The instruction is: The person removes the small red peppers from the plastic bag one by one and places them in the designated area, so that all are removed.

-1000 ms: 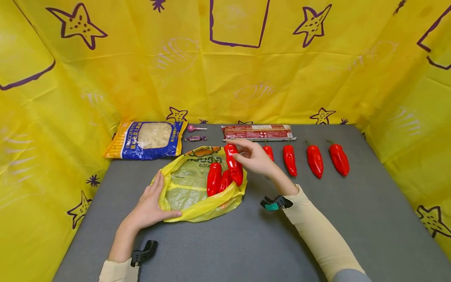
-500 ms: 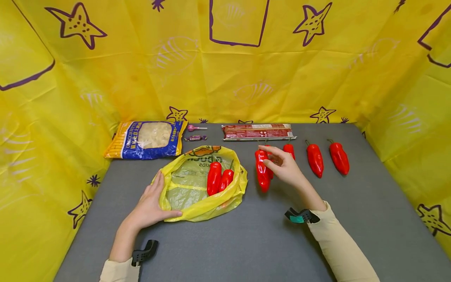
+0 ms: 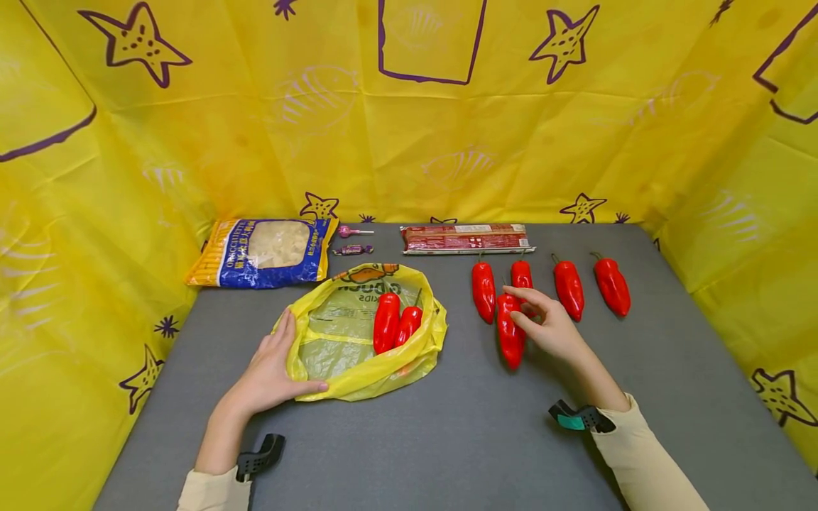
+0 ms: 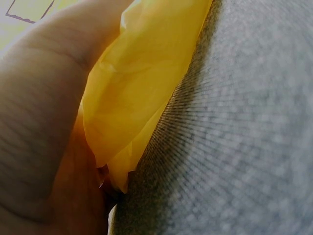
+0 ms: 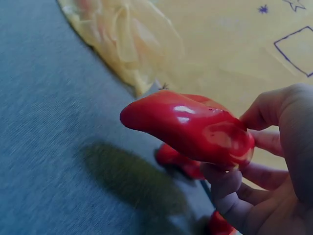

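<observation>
Head view: red pepper (image 3: 510, 331) in right hand (image 3: 553, 327), above grey table (image 3: 447, 440).

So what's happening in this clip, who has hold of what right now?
A person's right hand holds a glossy red pepper just above the grey table, near four more red peppers lined up in a row. The left hand grips the edge of an open yellow plastic bag with two red peppers inside. A pasta bag lies behind.

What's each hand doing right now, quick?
Left hand: grips the rim of the yellow bag.
Right hand: holds a red pepper above the table.
</observation>
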A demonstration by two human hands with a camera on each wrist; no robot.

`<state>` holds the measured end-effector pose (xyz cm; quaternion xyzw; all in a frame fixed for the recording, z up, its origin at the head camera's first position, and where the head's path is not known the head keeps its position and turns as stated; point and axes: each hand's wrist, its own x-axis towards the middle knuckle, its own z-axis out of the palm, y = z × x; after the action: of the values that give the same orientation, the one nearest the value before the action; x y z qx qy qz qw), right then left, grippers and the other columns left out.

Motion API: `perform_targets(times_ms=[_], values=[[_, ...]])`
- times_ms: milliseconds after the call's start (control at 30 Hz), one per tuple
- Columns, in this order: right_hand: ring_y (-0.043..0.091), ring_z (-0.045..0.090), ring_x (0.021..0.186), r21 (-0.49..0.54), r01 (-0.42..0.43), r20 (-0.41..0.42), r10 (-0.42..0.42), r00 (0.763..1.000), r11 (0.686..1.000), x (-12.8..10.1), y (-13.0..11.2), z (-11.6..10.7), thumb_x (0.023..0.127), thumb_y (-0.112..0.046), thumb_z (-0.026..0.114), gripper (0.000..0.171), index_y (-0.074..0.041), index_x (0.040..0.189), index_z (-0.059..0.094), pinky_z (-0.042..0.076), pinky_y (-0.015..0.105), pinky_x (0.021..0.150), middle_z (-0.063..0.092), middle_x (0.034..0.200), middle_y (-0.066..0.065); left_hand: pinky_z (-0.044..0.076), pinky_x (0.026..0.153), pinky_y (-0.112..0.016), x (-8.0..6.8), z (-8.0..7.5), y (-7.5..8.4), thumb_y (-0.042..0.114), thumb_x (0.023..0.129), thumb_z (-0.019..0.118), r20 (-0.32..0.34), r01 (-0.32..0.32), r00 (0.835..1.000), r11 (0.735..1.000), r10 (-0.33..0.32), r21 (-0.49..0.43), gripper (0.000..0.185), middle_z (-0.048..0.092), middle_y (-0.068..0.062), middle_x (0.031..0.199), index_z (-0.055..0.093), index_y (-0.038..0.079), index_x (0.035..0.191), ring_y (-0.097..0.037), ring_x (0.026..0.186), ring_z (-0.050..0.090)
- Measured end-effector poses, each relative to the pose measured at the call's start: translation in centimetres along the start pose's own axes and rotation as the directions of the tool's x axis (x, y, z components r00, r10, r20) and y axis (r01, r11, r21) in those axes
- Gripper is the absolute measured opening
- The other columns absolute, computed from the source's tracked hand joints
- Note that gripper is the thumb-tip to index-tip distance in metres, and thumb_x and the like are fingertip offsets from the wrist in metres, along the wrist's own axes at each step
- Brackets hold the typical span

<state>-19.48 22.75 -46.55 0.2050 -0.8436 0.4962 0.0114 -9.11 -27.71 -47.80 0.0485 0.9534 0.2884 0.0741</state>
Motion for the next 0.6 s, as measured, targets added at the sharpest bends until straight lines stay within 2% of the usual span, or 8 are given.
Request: perform_targets(times_ms=[133,267,400,600], values=[[0.008,0.063,0.116,-0.03,0.015,0.005,-0.015,1.0,0.999,-0.7,0.3,0.0,0.099,-0.001,0.069,0.045,-0.003,0.143,0.065,0.049,0.012,0.096,0.066,0.142,0.018,0.023,0.117,-0.079,0.1,-0.1,0.1,0.068,0.074,0.088,-0.001,-0.002,1.0,1.0,0.002,0.002,0.148,-0.007,-0.022,0.177,-0.005,0.001,0.169,-0.06,0.153,0.014],[0.015,0.063,0.119,-0.036,0.042,0.007,-0.042,0.999,0.998,-1.1,0.4,0.3,0.097,0.001,0.07,0.045,-0.001,0.141,0.066,0.047,0.011,0.099,0.067,0.139,0.02,0.022,0.117,-0.079,0.2,-0.1,0.1,0.068,0.074,0.088,-0.002,-0.002,1.0,1.0,0.002,0.003,0.148,-0.007,-0.022,0.177,-0.005,0.001,0.169,-0.061,0.153,0.014],[0.022,0.065,0.117,-0.055,0.041,0.009,-0.041,0.999,0.998,-1.2,0.8,0.6,0.096,0.001,0.071,0.044,-0.002,0.14,0.068,0.047,0.012,0.098,0.069,0.136,0.019,0.021,0.117,-0.079,0.2,0.0,0.0,0.069,0.073,0.088,0.001,0.003,1.0,1.0,-0.003,0.001,0.149,-0.007,-0.022,0.177,-0.005,0.001,0.169,-0.062,0.153,0.012],[0.027,0.068,0.111,-0.149,0.032,0.031,-0.027,0.999,0.988,-1.4,1.4,0.8,0.095,-0.003,0.073,0.045,-0.005,0.14,0.069,0.051,0.018,0.093,0.07,0.134,0.016,0.02,0.117,-0.08,0.1,0.0,0.0,0.069,0.073,0.088,0.0,0.004,1.0,1.0,-0.004,-0.002,0.15,-0.006,-0.023,0.177,-0.005,0.001,0.169,-0.063,0.154,0.01]])
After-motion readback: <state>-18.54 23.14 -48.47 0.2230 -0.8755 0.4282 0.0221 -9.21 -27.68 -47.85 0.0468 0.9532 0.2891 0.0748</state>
